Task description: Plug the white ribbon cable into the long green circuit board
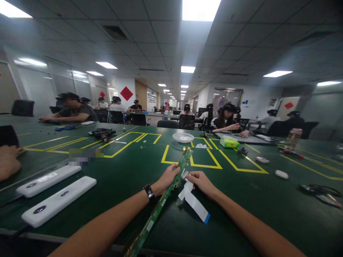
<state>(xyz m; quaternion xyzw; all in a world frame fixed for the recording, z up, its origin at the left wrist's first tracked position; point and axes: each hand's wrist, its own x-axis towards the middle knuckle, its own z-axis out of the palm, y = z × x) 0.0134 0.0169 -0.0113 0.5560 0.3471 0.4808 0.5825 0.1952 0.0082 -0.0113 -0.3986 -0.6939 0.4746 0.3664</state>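
A long, narrow green circuit board (pixel 160 205) slants from the bottom edge up to the middle of the view. My left hand (pixel 168 178), with a watch on its wrist, is closed around the board near its far end. At the board's right side, my right hand (pixel 199 181) pinches the upper end of a white flat ribbon cable (pixel 197 205). The cable is folded and hangs down to the right, ending in a blue tip. Whether its upper end is seated in the board is hidden by my fingers.
Two white power strips (pixel 60 201) lie at left, near another person's hand (pixel 9 162). Yellow tape outlines mark the green table (pixel 241 207). Beyond are a white round basket (pixel 183 137), a green tissue pack (pixel 229 142) and a black tool (pixel 103 134). Cables (pixel 321 192) lie at right. Co-workers sit around.
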